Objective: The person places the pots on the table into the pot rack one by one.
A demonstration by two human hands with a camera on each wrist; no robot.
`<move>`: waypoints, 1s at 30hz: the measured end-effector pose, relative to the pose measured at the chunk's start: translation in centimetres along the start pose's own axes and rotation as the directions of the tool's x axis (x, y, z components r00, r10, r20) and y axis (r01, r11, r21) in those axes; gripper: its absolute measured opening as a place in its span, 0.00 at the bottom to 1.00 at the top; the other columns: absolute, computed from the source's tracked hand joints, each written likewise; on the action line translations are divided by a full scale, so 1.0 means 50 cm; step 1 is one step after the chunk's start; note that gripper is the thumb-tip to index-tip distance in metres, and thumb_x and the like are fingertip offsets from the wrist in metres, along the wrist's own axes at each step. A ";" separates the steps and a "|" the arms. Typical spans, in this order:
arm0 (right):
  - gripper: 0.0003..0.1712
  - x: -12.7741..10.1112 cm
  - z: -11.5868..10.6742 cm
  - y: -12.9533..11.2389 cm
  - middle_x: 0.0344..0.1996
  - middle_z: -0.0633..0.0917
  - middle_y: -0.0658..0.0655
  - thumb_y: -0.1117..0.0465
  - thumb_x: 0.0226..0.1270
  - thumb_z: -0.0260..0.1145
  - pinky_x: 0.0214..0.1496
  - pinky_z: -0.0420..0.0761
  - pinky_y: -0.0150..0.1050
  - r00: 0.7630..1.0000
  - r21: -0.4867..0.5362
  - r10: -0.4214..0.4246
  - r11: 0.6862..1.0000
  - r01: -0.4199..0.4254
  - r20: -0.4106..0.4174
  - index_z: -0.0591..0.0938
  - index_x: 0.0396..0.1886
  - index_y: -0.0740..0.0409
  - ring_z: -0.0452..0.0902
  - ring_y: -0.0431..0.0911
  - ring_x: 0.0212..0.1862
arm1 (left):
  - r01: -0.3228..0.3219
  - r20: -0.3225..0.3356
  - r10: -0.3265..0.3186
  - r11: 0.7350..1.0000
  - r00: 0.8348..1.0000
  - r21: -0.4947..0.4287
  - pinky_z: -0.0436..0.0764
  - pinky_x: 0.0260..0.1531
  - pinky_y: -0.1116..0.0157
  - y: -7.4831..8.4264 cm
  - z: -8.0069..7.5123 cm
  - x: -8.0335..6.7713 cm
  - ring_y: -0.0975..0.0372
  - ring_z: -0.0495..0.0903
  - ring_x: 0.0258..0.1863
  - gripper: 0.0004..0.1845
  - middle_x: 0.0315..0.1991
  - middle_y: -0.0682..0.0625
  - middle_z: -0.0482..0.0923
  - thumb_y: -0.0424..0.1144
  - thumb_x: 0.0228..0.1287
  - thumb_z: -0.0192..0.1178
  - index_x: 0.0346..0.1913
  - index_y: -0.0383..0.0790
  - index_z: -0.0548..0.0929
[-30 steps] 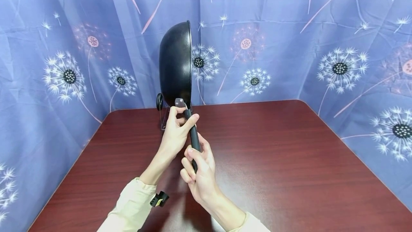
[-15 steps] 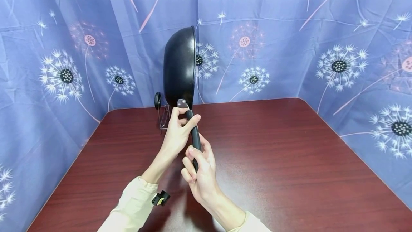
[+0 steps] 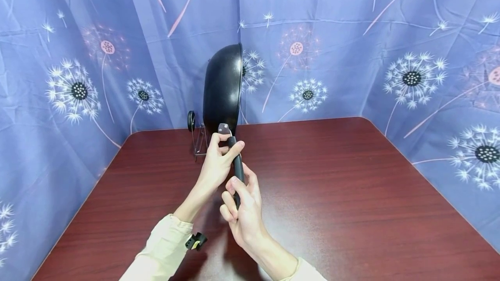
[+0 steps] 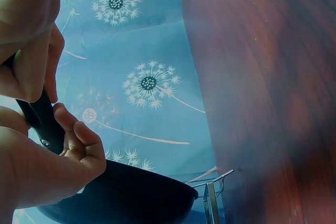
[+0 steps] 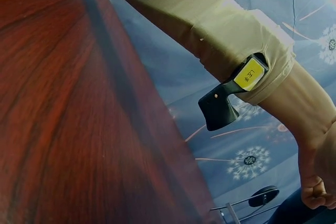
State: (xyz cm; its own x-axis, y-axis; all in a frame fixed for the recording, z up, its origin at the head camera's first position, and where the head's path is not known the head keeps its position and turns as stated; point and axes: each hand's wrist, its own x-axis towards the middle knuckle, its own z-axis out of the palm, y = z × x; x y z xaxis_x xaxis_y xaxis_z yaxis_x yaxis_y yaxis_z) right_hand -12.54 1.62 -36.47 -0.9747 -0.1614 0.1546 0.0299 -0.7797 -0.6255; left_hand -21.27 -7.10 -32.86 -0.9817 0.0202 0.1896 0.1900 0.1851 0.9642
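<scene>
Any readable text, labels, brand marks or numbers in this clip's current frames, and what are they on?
Yellow tag on the black clip at the left sleeve cuff: dark marks are printed on it, too small and skewed to read; in the head view it is only a yellow speck.
Black frying pan and its handle: no brand or number visible.
Dandelion-print cloth: pattern only, no text.
Table: no writing visible.

Black frying pan (image 3: 223, 90), held on edge above the table's far left part: rim vertical, rounded underside facing left, long black handle (image 3: 237, 166) pointing down toward the camera, metal bracket at its joint.
</scene>
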 end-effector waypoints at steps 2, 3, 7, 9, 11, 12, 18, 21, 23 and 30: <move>0.22 0.001 0.000 0.000 0.29 0.70 0.46 0.61 0.75 0.56 0.15 0.54 0.25 1.000 0.001 -0.001 1.000 0.001 -0.005 0.60 0.63 0.42 0.55 0.33 0.12 | 0.000 0.001 0.000 1.000 1.000 -0.001 0.79 0.44 0.64 -0.001 0.001 0.001 0.58 0.84 0.40 0.27 0.41 0.38 0.84 0.53 0.65 0.65 0.59 0.46 0.68; 0.23 0.001 0.000 0.000 0.28 0.70 0.46 0.61 0.75 0.56 0.15 0.54 0.25 1.000 0.002 -0.001 1.000 0.001 -0.008 0.60 0.63 0.42 0.55 0.33 0.12 | 0.000 0.000 0.000 1.000 1.000 -0.002 0.79 0.45 0.63 -0.001 0.002 0.002 0.58 0.84 0.40 0.27 0.41 0.38 0.84 0.53 0.65 0.65 0.59 0.46 0.68; 0.22 0.002 -0.001 -0.001 0.28 0.70 0.46 0.63 0.74 0.55 0.15 0.53 0.25 1.000 0.008 0.003 1.000 -0.003 -0.017 0.61 0.62 0.43 0.54 0.33 0.12 | 0.006 -0.004 -0.006 1.000 1.000 -0.001 0.80 0.47 0.58 -0.004 0.004 0.003 0.58 0.84 0.39 0.26 0.41 0.38 0.84 0.52 0.65 0.65 0.59 0.45 0.68; 0.22 0.002 -0.001 -0.001 0.28 0.70 0.46 0.64 0.74 0.55 0.15 0.53 0.25 1.000 0.014 0.008 1.000 -0.007 -0.027 0.61 0.61 0.42 0.54 0.33 0.12 | 0.014 -0.005 -0.014 1.000 1.000 -0.001 0.80 0.47 0.58 -0.006 0.004 0.003 0.58 0.83 0.39 0.26 0.40 0.39 0.84 0.52 0.65 0.65 0.58 0.46 0.68; 0.22 0.002 -0.001 0.000 0.28 0.70 0.46 0.64 0.74 0.55 0.15 0.54 0.25 0.999 0.015 0.014 1.000 -0.013 -0.036 0.61 0.61 0.42 0.54 0.33 0.12 | 0.023 -0.004 -0.023 1.000 1.000 -0.002 0.80 0.45 0.59 -0.008 0.005 0.003 0.58 0.83 0.39 0.26 0.40 0.40 0.84 0.53 0.65 0.65 0.58 0.46 0.69; 0.22 0.002 -0.002 0.000 0.28 0.70 0.46 0.64 0.74 0.54 0.15 0.54 0.25 0.999 0.015 0.017 1.000 -0.016 -0.041 0.61 0.61 0.43 0.54 0.33 0.12 | 0.027 -0.003 -0.027 1.000 1.000 0.000 0.80 0.44 0.61 -0.009 0.005 0.002 0.59 0.83 0.39 0.26 0.40 0.40 0.84 0.53 0.65 0.65 0.58 0.46 0.69; 0.22 0.001 -0.005 0.000 0.29 0.70 0.46 0.65 0.74 0.54 0.14 0.54 0.24 0.998 0.012 0.026 1.000 -0.025 -0.053 0.62 0.61 0.42 0.54 0.34 0.12 | 0.039 0.006 -0.039 0.999 0.999 -0.009 0.78 0.44 0.61 -0.011 0.007 0.000 0.59 0.83 0.38 0.26 0.40 0.40 0.84 0.54 0.64 0.65 0.57 0.47 0.68; 0.22 0.000 -0.008 0.000 0.28 0.70 0.46 0.65 0.74 0.54 0.14 0.54 0.24 0.998 0.013 0.029 1.000 -0.028 -0.056 0.61 0.61 0.43 0.54 0.34 0.12 | 0.044 0.013 -0.043 0.999 0.999 -0.020 0.79 0.45 0.59 -0.014 0.009 -0.001 0.60 0.83 0.37 0.27 0.40 0.40 0.84 0.54 0.64 0.66 0.58 0.46 0.68; 0.22 0.000 -0.009 0.000 0.28 0.70 0.46 0.65 0.74 0.54 0.14 0.54 0.24 0.998 0.017 0.031 0.999 -0.031 -0.057 0.61 0.61 0.43 0.54 0.33 0.12 | 0.045 0.019 -0.045 0.999 0.999 -0.025 0.80 0.44 0.59 -0.016 0.010 -0.002 0.61 0.83 0.35 0.27 0.39 0.40 0.84 0.54 0.65 0.65 0.58 0.46 0.68; 0.22 -0.001 -0.014 0.004 0.28 0.70 0.46 0.65 0.74 0.53 0.14 0.56 0.25 0.997 0.016 0.040 0.999 -0.039 -0.068 0.61 0.60 0.43 0.54 0.33 0.12 | 0.044 0.017 -0.043 0.999 0.999 -0.023 0.81 0.40 0.61 -0.025 0.012 -0.005 0.60 0.83 0.33 0.26 0.36 0.40 0.84 0.54 0.65 0.65 0.58 0.46 0.68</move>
State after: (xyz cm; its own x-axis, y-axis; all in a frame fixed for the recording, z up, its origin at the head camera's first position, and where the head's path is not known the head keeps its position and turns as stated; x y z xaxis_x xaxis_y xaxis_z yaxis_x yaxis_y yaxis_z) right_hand -12.65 1.91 -37.14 -0.9856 -0.1508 0.0767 0.0715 -0.7822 -0.6189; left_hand -21.28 -6.76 -34.21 -0.9891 0.0284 0.1446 0.1473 0.1631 0.9755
